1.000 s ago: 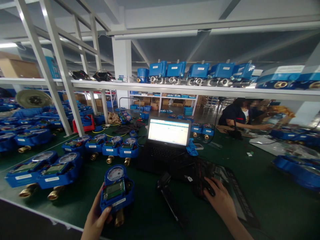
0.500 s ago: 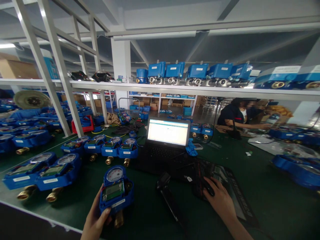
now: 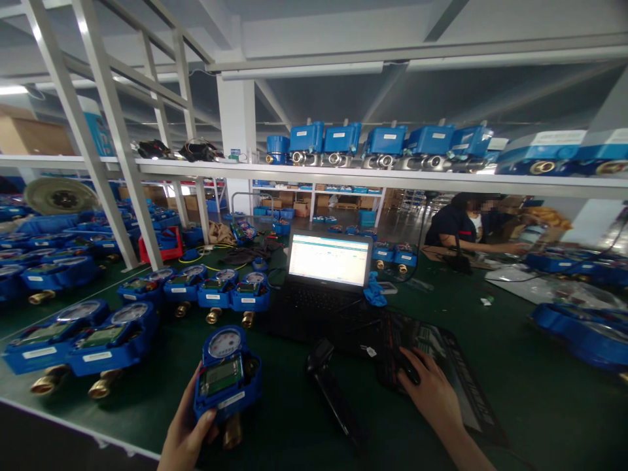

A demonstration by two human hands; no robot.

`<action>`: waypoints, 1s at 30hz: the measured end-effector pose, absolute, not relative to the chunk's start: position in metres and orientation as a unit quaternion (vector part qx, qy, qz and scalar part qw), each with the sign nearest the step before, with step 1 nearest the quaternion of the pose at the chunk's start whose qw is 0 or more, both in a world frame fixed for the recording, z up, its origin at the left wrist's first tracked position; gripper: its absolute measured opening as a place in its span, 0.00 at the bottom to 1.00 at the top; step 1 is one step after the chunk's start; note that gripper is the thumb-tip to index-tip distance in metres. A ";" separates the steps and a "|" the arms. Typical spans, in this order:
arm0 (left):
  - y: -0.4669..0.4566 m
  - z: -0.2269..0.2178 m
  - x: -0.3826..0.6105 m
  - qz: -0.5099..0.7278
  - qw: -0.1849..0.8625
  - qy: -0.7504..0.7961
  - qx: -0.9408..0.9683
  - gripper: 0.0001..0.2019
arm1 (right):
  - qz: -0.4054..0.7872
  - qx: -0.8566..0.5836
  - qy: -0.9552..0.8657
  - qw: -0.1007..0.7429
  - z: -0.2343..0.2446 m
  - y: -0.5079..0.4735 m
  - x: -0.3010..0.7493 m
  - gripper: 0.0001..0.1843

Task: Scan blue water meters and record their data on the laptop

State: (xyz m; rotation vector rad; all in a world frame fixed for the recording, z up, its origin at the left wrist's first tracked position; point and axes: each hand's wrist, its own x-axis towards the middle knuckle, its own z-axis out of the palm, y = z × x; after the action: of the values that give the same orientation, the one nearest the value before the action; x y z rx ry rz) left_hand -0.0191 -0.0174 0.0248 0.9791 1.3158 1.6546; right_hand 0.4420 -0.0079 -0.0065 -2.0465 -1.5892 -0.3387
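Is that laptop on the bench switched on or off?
On. The laptop has its lid up, and its screen glows white with rows like a table. The right hand rests on a mouse in front of it.

Blue water meter [image 3: 227, 374], green bench [image 3: 515, 366], black mouse [image 3: 411, 374]
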 end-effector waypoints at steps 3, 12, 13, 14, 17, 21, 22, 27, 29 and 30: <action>-0.016 0.023 -0.019 0.658 0.399 0.508 0.388 0.52 | -0.137 -0.750 -0.590 0.266 -0.008 -0.008 0.443 0.26; -0.018 0.028 -0.018 0.652 0.393 0.521 0.385 0.52 | -0.135 -0.753 -0.585 0.268 -0.009 -0.006 0.444 0.26; -0.019 0.029 -0.018 0.652 0.392 0.522 0.385 0.51 | -0.132 -0.754 -0.586 0.267 -0.010 -0.006 0.445 0.26; -0.019 0.030 -0.017 0.652 0.392 0.521 0.387 0.50 | -0.130 -0.753 -0.587 0.266 -0.010 -0.006 0.446 0.26; -0.020 0.031 -0.017 0.652 0.395 0.515 0.391 0.49 | -0.131 -0.746 -0.596 0.268 -0.012 -0.005 0.448 0.26; -0.020 0.032 -0.017 0.647 0.397 0.520 0.392 0.50 | -0.140 -0.732 -0.606 0.276 -0.014 -0.004 0.448 0.25; -0.020 0.032 -0.017 0.645 0.398 0.520 0.393 0.50 | -0.141 -0.730 -0.608 0.278 -0.014 -0.004 0.448 0.24; -0.020 0.032 -0.015 0.645 0.397 0.518 0.398 0.52 | -0.141 -0.732 -0.606 0.277 -0.015 -0.003 0.449 0.25; -0.020 0.030 -0.016 0.647 0.393 0.520 0.396 0.51 | -0.143 -0.728 -0.610 0.279 -0.014 -0.003 0.448 0.25; -0.019 0.029 -0.017 0.649 0.391 0.520 0.394 0.50 | -0.144 -0.724 -0.613 0.281 -0.014 -0.003 0.448 0.25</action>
State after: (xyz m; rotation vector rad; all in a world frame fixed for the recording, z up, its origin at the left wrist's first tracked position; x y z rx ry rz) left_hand -0.0172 -0.0190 0.0287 1.0023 1.3207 1.6499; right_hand 0.4481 -0.0033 -0.0142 -1.9395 -1.6428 -0.3870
